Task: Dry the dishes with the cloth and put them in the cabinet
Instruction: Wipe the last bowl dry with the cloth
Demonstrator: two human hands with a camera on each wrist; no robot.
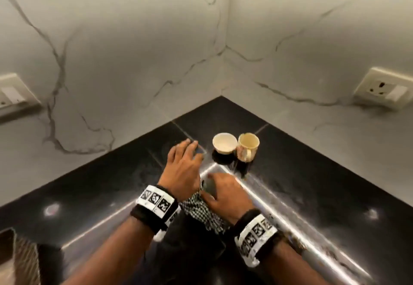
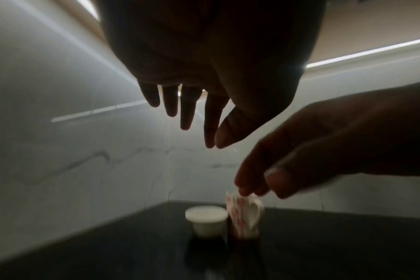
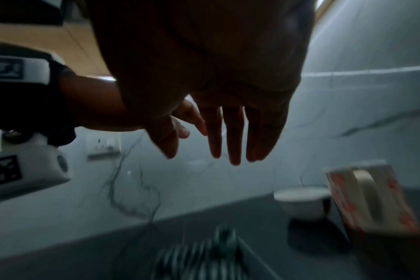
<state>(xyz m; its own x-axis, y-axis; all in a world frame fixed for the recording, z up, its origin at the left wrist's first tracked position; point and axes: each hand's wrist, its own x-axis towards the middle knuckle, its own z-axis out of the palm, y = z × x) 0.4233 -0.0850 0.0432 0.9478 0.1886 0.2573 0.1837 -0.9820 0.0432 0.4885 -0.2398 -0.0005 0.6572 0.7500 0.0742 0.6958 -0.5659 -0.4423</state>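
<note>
Both hands (image 1: 183, 168) open nr sink edge (image 1: 263, 197).

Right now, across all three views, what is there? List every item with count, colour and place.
bowl: one, cream, upright on the black counter near the corner, left of the mug.
mug: one, cream with a reddish pattern, close beside the bowl, handle facing the camera.
checked cloth: one, black and white, bunched under the right hand at the sink edge.
counter: one, glossy black.
sink: one, steel, only the rim shows clearly.
wall sockets: two, cream, one on each marble wall.
wrist bands: two, black and white markers.
left hand: fingers spread, empty.
right hand: fingers straight, over the cloth.
</note>
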